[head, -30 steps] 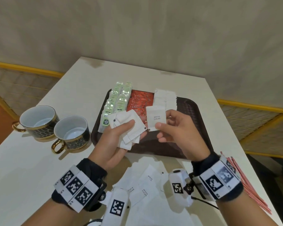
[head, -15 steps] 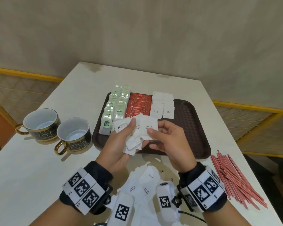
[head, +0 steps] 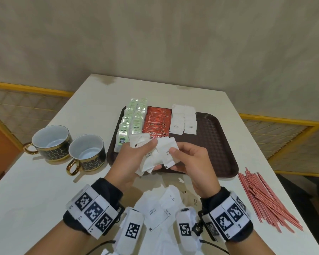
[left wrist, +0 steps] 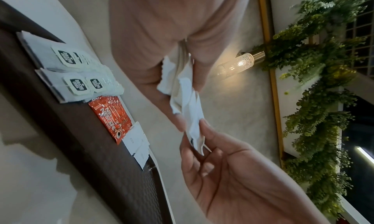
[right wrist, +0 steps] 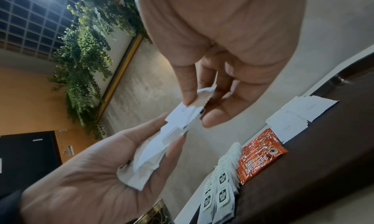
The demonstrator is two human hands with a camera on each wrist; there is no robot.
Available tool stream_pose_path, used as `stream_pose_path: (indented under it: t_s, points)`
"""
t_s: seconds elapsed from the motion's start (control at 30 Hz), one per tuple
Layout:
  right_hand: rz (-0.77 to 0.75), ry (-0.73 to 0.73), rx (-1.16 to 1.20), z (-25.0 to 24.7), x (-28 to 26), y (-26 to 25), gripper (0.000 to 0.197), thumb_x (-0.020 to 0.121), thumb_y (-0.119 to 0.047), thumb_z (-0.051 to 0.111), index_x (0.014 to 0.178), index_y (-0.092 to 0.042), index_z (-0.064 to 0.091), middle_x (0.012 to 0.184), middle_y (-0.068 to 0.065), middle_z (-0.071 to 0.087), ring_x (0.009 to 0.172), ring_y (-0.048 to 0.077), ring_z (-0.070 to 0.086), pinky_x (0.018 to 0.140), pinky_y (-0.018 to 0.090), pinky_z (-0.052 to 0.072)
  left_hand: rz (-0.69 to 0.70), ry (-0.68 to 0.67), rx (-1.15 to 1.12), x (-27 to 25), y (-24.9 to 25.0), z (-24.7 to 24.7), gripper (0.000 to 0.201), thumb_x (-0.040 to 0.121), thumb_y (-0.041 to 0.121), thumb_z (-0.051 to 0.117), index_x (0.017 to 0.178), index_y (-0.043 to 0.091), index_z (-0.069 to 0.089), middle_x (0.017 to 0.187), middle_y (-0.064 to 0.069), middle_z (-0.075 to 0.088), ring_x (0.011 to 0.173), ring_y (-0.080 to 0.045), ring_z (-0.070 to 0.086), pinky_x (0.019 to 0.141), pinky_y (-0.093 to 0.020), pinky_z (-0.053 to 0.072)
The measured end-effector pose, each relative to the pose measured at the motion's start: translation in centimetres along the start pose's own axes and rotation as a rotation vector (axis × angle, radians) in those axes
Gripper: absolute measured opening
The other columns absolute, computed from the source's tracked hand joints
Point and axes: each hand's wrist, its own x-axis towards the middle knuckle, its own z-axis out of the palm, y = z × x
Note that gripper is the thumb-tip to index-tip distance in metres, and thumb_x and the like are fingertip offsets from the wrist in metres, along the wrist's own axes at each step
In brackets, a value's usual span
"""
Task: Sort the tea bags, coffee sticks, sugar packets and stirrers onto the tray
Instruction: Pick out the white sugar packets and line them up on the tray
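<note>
My left hand point(head: 147, 150) grips a fanned bunch of white sugar packets point(head: 150, 159) over the near rim of the brown tray point(head: 215, 144). The right hand point(head: 173, 159) pinches one packet point(head: 166, 153) of that bunch between thumb and forefinger; the same pinch point(right wrist: 194, 109) shows in the right wrist view. On the tray lie rows of green tea bags point(head: 133, 122), red coffee sticks point(head: 156, 122) and white sugar packets point(head: 183, 120). More sugar packets point(head: 160, 207) lie loose on the table below my wrists. Red stirrers point(head: 265, 197) lie in a heap at the right.
Two dark cups with gold handles point(head: 52, 142) point(head: 87, 153) stand left of the tray. The right half of the tray is bare. The table's right edge runs just past the stirrers; a wall stands behind the far edge.
The right hand has brought its single packet leftward onto the bunch in the left hand. Both hands have drawn back toward the tray's near rim.
</note>
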Motion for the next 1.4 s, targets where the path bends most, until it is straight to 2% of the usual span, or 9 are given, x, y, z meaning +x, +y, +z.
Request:
stream_pose_path:
  t_s: [0.13,0.23,0.37,0.5,0.57,0.83,1.0,1.33,1.4]
  points:
    - [-0.001,0.055,0.066,0.4,0.0,0.4,0.015,0.093,-0.009,0.061,0.101,-0.006,0.073,0.091,0.011,0.076,0.084,0.025,0.073,0.073,0.033,0.059,0.011,-0.022,0.056,0.1,-0.8,0.3,0.042,0.079,0.031,0.071,0.116,0.012,0.067,0.102,-0.018,0.073,0.074,-0.026,0.069,0.044,-0.027,0.049]
    - [-0.012,0.057,0.132,0.6,-0.1,0.5,0.016,0.093,-0.009,0.062,0.1,-0.001,0.074,0.092,0.015,0.075,0.087,0.031,0.073,0.078,0.04,0.06,0.042,-0.005,0.083,0.2,-1.4,0.4,0.037,0.078,0.016,0.075,0.114,0.011,0.069,0.102,-0.015,0.074,0.078,-0.026,0.07,0.045,-0.024,0.049]
    - [-0.034,-0.016,0.016,0.0,-0.1,0.2,0.015,0.09,-0.009,0.064,0.102,-0.008,0.075,0.092,0.007,0.076,0.087,0.021,0.073,0.074,0.029,0.059,0.05,0.033,0.079,1.0,-1.7,0.1,0.033,0.081,0.006,0.073,0.113,0.01,0.069,0.103,-0.012,0.074,0.085,-0.026,0.071,0.05,-0.022,0.051]
    - [0.041,-0.062,-0.067,-1.1,0.9,-0.2,0.009,0.085,-0.002,0.069,0.093,-0.004,0.071,0.09,0.009,0.075,0.081,0.017,0.073,0.07,0.025,0.058,0.02,0.023,0.063,1.5,-1.8,0.3,0.04,0.077,0.016,0.075,0.115,0.01,0.068,0.106,-0.011,0.074,0.092,-0.029,0.072,0.059,-0.031,0.057]
    - [0.066,-0.012,-0.088,-2.0,2.3,-0.5,0.006,0.085,-0.001,0.068,0.091,-0.002,0.069,0.091,0.01,0.075,0.081,0.018,0.072,0.069,0.025,0.059,0.004,0.026,0.037,1.9,-1.8,0.4,0.046,0.073,0.022,0.074,0.116,0.009,0.067,0.106,-0.012,0.073,0.092,-0.03,0.071,0.064,-0.036,0.06]
    - [0.239,0.374,-0.189,-9.1,14.6,0.7,0.017,0.084,0.008,0.067,0.073,-0.004,0.059,0.103,0.016,0.068,0.093,0.026,0.067,0.065,0.029,0.058,-0.029,0.088,-0.099,2.7,-2.0,-0.2,0.021,0.086,0.009,0.067,0.106,0.001,0.064,0.092,-0.018,0.07,0.074,-0.025,0.067,0.06,-0.034,0.058]
    - [0.348,0.328,-0.254,-10.6,19.1,3.7,0.025,0.09,0.004,0.058,0.075,-0.013,0.047,0.092,0.011,0.055,0.07,0.015,0.059,0.06,0.023,0.054,-0.039,0.121,-0.097,2.9,-2.2,-0.5,0.023,0.086,0.01,0.068,0.107,0.001,0.064,0.093,-0.018,0.071,0.075,-0.025,0.068,0.061,-0.035,0.058]
    - [0.433,0.395,-0.458,-11.0,20.7,4.2,0.029,0.08,-0.02,0.076,0.072,-0.021,0.048,0.098,0.007,0.056,0.088,0.024,0.058,0.089,0.042,0.055,-0.098,0.17,-0.095,3.0,-2.2,-1.3,0.031,0.084,0.013,0.069,0.112,0.001,0.064,0.103,-0.023,0.071,0.077,-0.026,0.068,0.064,-0.037,0.06]
    - [0.431,0.414,-0.427,-11.0,20.6,3.0,0.025,0.08,-0.02,0.076,0.072,-0.017,0.052,0.09,0.007,0.057,0.075,0.022,0.056,0.08,0.038,0.055,-0.103,0.166,-0.092,3.0,-2.2,-1.5,0.03,0.083,0.014,0.069,0.11,0.002,0.065,0.103,-0.022,0.072,0.078,-0.025,0.069,0.065,-0.038,0.06]
